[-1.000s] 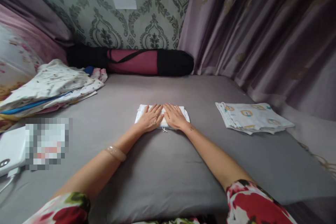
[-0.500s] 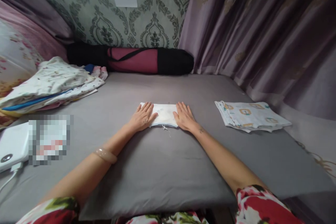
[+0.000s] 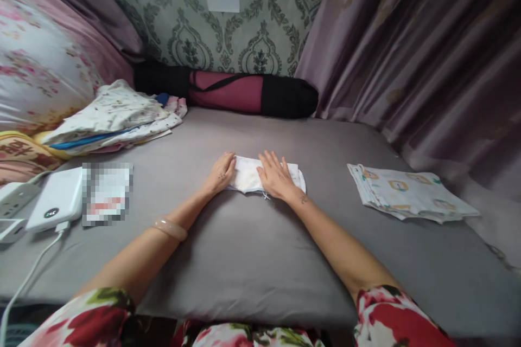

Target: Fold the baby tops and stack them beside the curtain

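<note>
A small folded white garment (image 3: 246, 175) lies on the grey bedsheet in front of me, a thin white drawstring (image 3: 266, 196) poking out at its near edge. My left hand (image 3: 222, 174) rests on its left end, fingers close together and slightly bent, a pale bangle on that wrist. Flat on top, right of the middle, is my right hand (image 3: 278, 176) with fingers spread. The garment's right end shows beyond this hand as loose layered edges. Parts under both palms are hidden.
At right lies a folded patterned cloth stack (image 3: 415, 191). A clothes pile (image 3: 118, 114), a white power bank (image 3: 57, 198) with cable, a blurred packet (image 3: 106, 195) and a power strip (image 3: 18, 198) are at left. A long black-and-maroon bag (image 3: 228, 90) lies along the wall.
My right hand has slid from the garment's right end inward over it, exposing that end. My left hand has stayed at the left end, its fingers closer together. The view has shifted left.
</note>
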Demonstrator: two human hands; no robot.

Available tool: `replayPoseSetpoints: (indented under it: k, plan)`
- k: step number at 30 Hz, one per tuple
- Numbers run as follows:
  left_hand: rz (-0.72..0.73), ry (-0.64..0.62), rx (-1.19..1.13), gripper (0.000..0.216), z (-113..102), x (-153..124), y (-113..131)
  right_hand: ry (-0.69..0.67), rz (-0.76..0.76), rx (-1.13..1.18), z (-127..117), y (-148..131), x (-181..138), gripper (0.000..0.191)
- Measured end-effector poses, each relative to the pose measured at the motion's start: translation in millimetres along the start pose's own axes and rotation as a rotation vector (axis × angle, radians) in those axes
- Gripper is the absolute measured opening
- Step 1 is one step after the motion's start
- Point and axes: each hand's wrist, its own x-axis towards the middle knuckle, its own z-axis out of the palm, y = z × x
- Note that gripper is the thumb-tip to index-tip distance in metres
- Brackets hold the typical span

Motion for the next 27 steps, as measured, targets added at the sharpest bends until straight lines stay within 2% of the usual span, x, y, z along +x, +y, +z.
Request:
replayPoseSetpoints:
  k: [2,5,10,13,15,21,27]
  plan:
    - [-0.055,0.091,-0.071,0.049,-1,-1,-1,-0.01,-0.038,0.003,9,-9,5,0.058]
    - [-0.148,0.191,-0.155,0.047,-6,-4,0,-0.034,-0.031,-0.002,22,-8,9,0.056]
    - [-0.216,0.232,-0.231,0.046,-11,-6,2,-0.063,-0.005,-0.015,23,-2,11,0.056]
    - [-0.217,0.243,-0.255,0.045,-10,-5,2,-0.101,0.029,-0.025,17,-13,17,0.056]
    - [-0.203,0.258,-0.268,0.044,-8,-4,1,-0.074,0.029,-0.032,17,-27,23,0.056]
    - [-0.155,0.308,-0.295,0.04,-1,-3,-8,0.006,-0.076,0.032,37,-71,36,0.057]
    - [-0.116,0.277,-0.278,0.036,2,-3,-9,0.017,-0.072,0.009,51,-78,39,0.059]
